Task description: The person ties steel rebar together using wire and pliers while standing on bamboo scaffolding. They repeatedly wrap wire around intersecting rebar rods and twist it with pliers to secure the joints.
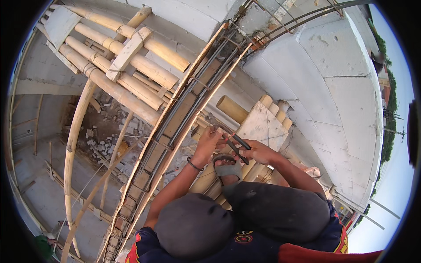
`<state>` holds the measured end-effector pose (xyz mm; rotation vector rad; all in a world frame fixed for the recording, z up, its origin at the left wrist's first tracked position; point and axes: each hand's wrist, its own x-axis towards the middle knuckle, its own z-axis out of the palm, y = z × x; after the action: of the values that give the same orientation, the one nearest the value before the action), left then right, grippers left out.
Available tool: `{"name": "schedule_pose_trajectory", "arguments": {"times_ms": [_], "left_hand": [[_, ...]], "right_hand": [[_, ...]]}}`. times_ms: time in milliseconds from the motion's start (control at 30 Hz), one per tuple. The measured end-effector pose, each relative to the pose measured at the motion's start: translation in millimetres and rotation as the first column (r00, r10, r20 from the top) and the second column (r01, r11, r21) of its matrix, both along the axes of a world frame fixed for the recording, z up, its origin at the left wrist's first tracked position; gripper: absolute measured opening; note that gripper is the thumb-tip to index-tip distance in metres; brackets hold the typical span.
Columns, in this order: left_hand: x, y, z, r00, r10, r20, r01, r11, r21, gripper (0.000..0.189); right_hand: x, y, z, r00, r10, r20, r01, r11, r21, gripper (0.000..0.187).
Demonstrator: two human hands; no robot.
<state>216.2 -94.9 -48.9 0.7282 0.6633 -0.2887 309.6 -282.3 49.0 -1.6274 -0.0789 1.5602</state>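
Observation:
A pair of long-handled pincers (241,141) is in my right hand (260,152), whose fingers are around the spread handles. The jaws point up and left, beside the formwork board. My left hand (208,143) is at the pincers, thumb and fingers drawn together near the upper part of one handle; whether they pinch a thin wire or the handle itself is unclear. Just left of both hands runs a narrow board formwork channel (179,120) with steel reinforcing bars (189,111) and stirrups inside. Below the hands is my sandalled foot (228,167) on bamboo poles.
A bamboo platform (115,56) with wooden cross boards lies across the channel. Far below on the left is a floor with block rubble (111,138) and bamboo props (74,141). A pale block wall (332,98) rises on the right. Bent rebar (296,23) sticks out above.

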Motion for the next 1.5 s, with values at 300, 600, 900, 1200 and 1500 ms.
{"name": "schedule_pose_trajectory", "arguments": {"times_ms": [300,600,900,1200,1500], "left_hand": [[-11,62,41,0.953,-0.297,0.059,0.068,0.399,0.914,0.025],[66,128,71,0.717,-0.562,-0.413,0.198,-0.403,0.893,0.025],[29,95,69,0.684,-0.511,-0.520,0.333,-0.415,0.846,0.021],[67,60,68,0.767,-0.598,-0.230,0.163,-0.166,0.973,0.029],[44,112,64,0.833,-0.445,-0.328,0.211,-0.293,0.933,0.016]], "right_hand": [[-3,-44,17,0.963,-0.142,0.228,0.199,0.948,-0.249,0.046],[-8,-41,14,0.935,-0.266,0.235,0.313,0.930,-0.194,0.050],[-13,-47,14,0.932,-0.268,0.242,0.319,0.926,-0.201,0.050],[-16,-40,11,0.904,-0.367,0.222,0.404,0.901,-0.158,0.040],[-18,-41,8,0.934,-0.116,0.338,0.217,0.936,-0.278,0.040]]}}
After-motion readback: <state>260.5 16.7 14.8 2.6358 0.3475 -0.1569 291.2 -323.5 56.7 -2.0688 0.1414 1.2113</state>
